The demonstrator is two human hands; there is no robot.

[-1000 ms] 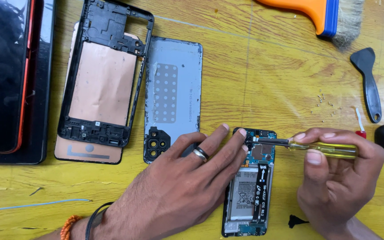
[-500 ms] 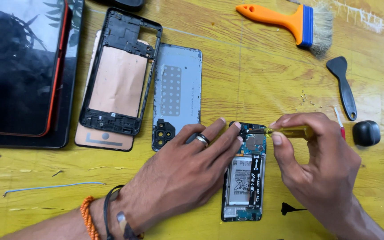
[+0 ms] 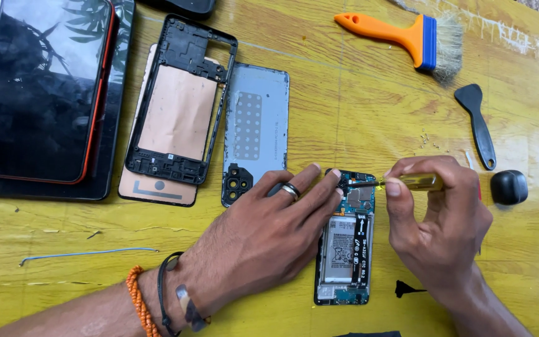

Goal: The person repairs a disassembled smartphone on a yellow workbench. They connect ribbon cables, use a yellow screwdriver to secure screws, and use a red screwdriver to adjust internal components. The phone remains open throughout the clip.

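Observation:
An opened phone (image 3: 344, 249) lies on the yellow wooden table (image 3: 357, 112), its battery and green circuit board showing. My left hand (image 3: 263, 237), with a ring on one finger, lies flat along the phone's left side and presses on its top edge. My right hand (image 3: 438, 218) grips a small screwdriver (image 3: 416, 182) with a yellow handle, held level, its tip resting on the phone's upper circuit board.
A black phone frame (image 3: 179, 100) on a copper-coloured panel and a grey back cover (image 3: 256, 134) lie to the left. Two dark-screened devices (image 3: 38, 87) sit far left. An orange-handled brush (image 3: 407, 37), a black pry tool (image 3: 478, 125), a black cap (image 3: 509, 186) and a blue wire (image 3: 88, 253) are around.
The view has shifted so everything sits lower and further right in frame. My right hand has closed in tighter around the screwdriver. The left hand stays on the phone.

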